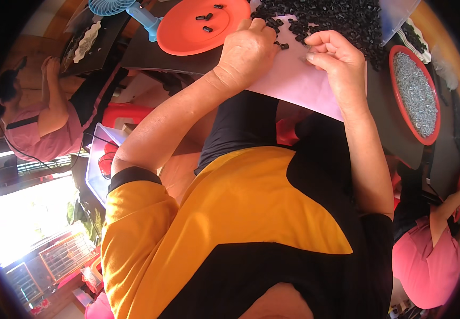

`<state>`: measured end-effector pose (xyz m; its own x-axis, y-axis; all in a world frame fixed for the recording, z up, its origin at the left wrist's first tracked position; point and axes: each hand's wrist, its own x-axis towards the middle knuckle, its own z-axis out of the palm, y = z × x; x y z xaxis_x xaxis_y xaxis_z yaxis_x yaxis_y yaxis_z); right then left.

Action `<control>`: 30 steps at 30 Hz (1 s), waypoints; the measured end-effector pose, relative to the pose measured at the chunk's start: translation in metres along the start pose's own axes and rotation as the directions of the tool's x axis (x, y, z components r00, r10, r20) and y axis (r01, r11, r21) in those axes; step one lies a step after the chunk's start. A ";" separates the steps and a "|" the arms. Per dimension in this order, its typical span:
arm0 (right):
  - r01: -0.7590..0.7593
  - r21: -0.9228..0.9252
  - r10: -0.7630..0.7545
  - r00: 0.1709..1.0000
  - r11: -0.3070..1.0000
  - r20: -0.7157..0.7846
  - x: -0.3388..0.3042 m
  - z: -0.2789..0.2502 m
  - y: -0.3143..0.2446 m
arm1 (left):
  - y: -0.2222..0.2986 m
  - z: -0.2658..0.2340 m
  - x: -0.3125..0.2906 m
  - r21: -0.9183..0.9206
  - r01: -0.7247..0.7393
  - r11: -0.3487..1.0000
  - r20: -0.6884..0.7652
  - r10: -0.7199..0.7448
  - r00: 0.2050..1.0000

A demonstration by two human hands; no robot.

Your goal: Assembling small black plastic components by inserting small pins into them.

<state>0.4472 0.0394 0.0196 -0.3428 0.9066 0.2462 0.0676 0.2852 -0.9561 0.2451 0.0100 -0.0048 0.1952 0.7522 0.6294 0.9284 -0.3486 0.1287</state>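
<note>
My left hand is closed, its fingers curled down beside the orange plate; whatever they hold is hidden. On that plate lie several small black pieces. My right hand is curled in a pinch over the pale pink sheet, thumb and forefinger close together; something tiny may be between them, too small to make out. Just beyond both hands spreads a heap of small black plastic parts. A few loose black parts lie on the sheet between my hands.
A red basin full of small silvery metal pieces stands at the right. Beyond the plate is a light blue fan. A clear plastic bag borders the heap. One person sits at left, another at right.
</note>
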 end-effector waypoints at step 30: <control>0.178 -0.062 -0.170 0.979 0.982 0.111 -0.003 0.007 -0.025 | 0.042 -0.037 -0.004 -0.720 0.619 0.313 0.528 -0.332 0.782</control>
<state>0.4402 0.0278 0.0413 -0.4513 0.8046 0.3860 0.0632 0.4603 -0.8855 0.2719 -0.0279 0.0264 0.0113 0.9989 0.0447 0.1842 -0.0460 0.9818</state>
